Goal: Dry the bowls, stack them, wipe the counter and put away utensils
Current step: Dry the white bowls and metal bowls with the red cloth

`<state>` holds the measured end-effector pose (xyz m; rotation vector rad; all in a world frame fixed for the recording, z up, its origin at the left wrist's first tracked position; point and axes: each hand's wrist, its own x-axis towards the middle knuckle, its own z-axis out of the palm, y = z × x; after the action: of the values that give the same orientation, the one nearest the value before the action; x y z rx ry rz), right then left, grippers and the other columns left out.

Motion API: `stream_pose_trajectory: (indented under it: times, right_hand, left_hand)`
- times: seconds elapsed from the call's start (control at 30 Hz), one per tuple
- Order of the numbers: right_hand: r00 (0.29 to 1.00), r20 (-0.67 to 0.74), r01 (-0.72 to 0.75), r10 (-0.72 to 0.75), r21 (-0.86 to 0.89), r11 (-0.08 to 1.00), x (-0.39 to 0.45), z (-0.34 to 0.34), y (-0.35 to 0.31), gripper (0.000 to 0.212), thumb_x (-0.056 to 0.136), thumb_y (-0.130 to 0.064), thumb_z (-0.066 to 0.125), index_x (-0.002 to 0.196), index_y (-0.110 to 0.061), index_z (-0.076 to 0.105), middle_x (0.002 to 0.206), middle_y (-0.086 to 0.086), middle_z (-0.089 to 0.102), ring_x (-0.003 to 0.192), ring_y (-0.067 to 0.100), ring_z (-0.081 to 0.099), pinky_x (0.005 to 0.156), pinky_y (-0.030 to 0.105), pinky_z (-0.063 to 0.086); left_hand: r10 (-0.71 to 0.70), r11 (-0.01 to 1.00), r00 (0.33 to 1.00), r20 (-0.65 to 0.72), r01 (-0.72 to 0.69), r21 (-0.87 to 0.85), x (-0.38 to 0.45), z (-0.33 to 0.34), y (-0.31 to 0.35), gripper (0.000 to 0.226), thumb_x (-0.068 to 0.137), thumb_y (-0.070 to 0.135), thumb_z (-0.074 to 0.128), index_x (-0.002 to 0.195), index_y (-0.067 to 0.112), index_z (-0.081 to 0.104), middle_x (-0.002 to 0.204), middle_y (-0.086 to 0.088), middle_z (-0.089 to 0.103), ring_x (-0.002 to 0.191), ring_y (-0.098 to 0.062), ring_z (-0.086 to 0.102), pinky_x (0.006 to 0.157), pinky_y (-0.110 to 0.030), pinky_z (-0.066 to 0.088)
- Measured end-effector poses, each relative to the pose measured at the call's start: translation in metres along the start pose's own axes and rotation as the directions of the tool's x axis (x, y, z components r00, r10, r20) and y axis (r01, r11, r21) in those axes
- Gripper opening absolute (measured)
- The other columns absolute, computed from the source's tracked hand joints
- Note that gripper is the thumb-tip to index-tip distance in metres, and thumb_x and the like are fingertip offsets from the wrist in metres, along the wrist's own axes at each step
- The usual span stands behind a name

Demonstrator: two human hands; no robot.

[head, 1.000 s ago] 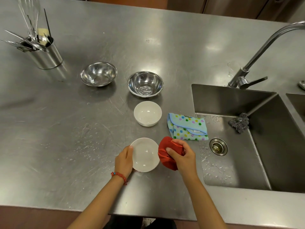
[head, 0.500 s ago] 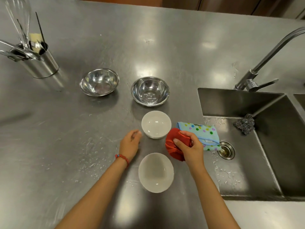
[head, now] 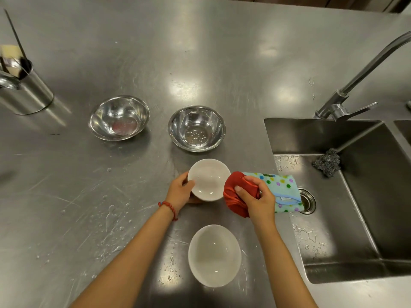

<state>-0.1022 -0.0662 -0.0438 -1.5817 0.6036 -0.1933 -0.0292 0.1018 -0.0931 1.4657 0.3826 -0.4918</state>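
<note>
Bowls were the job, and the small round white ceramic bowl point(head: 209, 179) sat tilted in my left hand point(head: 180, 192), thumb over its near rim and fingers curled beneath, just above the steel counter point(head: 66, 196). My right hand point(head: 255, 196) pinched the bunched red cloth point(head: 233, 196) right beside it. To dry it well, I judged, I needed to press the cloth inside and turn the bowl, then stack it with the larger white bowl point(head: 214, 255) nearer me.
</note>
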Motion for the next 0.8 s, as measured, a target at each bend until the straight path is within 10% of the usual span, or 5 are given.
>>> stream_pose_trajectory:
  times: [0.6,0.8]
  right_hand:
    - [0.996,-0.004,0.085,-0.085,0.116,0.990,-0.013,-0.009,-0.032,0.033,0.072,-0.009,0.075,0.086,-0.036,0.063,0.090,-0.016,0.063,0.077,-0.003,0.064,0.057,0.010,0.051]
    - [0.963,0.154,0.242,-0.221,-0.138,0.960,-0.016,0.014,-0.033,0.037,0.072,-0.008,0.074,0.086,-0.038,0.058,0.092,-0.017,0.061,0.082,-0.011,0.057,0.066,0.001,0.042]
  left_hand:
    - [0.077,0.981,0.991,0.112,-0.056,-0.185,-0.033,0.004,0.004,0.027,0.091,0.022,0.039,0.105,0.042,0.051,0.115,-0.002,0.054,0.096,-0.019,0.056,0.050,-0.029,0.054]
    - [0.285,0.958,0.953,0.101,-0.283,-0.038,-0.048,0.003,0.004,0.028,0.082,0.042,0.040,0.106,0.042,0.054,0.114,0.011,0.058,0.104,-0.008,0.055,0.074,-0.021,0.051]
